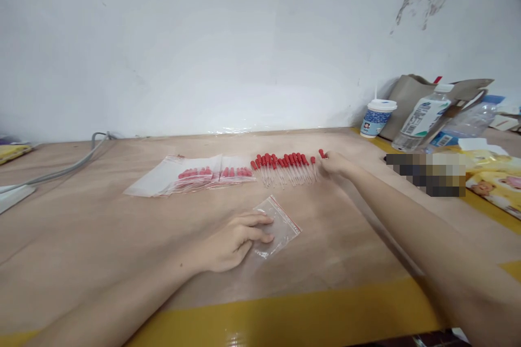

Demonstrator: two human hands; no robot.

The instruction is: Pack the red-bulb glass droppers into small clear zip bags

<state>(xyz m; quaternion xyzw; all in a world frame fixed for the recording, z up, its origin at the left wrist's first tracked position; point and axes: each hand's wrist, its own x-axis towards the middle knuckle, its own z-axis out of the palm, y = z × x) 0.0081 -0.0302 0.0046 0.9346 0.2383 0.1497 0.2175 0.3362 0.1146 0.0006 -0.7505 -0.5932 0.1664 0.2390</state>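
My left hand (234, 238) lies on the brown table with its fingers stretched flat onto a small empty clear zip bag (279, 227) with a red seal strip. My right hand (336, 164) reaches far forward to the right end of a row of several red-capped clear droppers (285, 168). Its fingers are pinched on one red-capped dropper (322, 154). To the left of the row lie clear bags (195, 176) filled with more red-capped droppers.
A paper cup with a lid (377, 117), two plastic bottles (423, 119) and a brown paper bag (411, 97) stand at the back right by the wall. A grey cable (69, 165) runs along the left. Yellow tape (285, 314) edges the table front.
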